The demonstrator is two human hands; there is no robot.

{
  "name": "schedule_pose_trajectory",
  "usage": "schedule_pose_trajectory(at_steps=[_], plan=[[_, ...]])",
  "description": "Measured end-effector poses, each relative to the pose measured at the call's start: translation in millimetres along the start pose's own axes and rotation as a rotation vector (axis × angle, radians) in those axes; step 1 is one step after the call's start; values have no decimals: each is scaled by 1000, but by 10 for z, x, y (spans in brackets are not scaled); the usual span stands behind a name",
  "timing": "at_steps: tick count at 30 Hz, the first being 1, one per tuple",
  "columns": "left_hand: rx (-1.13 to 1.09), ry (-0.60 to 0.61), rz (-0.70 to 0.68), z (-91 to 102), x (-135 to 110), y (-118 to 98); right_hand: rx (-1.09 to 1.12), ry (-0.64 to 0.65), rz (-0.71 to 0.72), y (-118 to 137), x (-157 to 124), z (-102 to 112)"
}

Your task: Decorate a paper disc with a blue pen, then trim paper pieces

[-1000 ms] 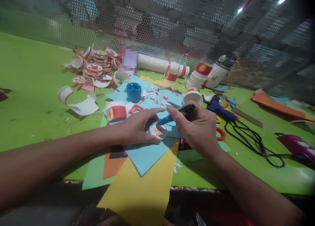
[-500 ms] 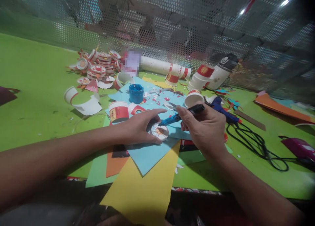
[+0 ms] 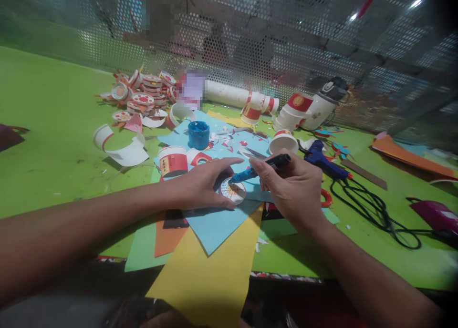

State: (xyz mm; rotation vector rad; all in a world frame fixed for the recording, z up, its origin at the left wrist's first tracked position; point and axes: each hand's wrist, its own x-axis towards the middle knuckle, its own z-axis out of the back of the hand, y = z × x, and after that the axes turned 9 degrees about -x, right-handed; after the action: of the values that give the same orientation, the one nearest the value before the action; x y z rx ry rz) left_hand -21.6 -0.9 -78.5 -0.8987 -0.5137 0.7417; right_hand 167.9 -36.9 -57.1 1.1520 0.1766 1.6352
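Note:
My left hand (image 3: 202,185) curls round a small round cup bottom (image 3: 233,190) printed red and orange, pinning it on a light blue paper sheet (image 3: 214,223). My right hand (image 3: 291,187) grips a black-handled brush (image 3: 263,168) whose blue tip touches the top edge of that disc. A blue paint pot (image 3: 198,134) stands open behind my left hand, beside a red and white paper cup (image 3: 173,160).
Yellow (image 3: 211,275), orange and green sheets lie under the blue one at the table's near edge. A pile of cut cup pieces (image 3: 143,99) sits back left, stacked cups (image 3: 291,111) and a bottle back centre. A blue glue gun (image 3: 320,157) with black cable lies right.
The brush tip stays at the disc; my right hand has shifted slightly left and lower on the brush. My left hand keeps its hold.

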Motion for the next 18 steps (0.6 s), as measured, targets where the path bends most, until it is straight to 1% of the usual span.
schedule_pose_trajectory(at_steps=[9,18], plan=[[13,6,-29,0,7,-2,0,-7,15,-8,-2,-4],[9,3,-73,-7,14,20,3,20,21,14,-4,-19]])
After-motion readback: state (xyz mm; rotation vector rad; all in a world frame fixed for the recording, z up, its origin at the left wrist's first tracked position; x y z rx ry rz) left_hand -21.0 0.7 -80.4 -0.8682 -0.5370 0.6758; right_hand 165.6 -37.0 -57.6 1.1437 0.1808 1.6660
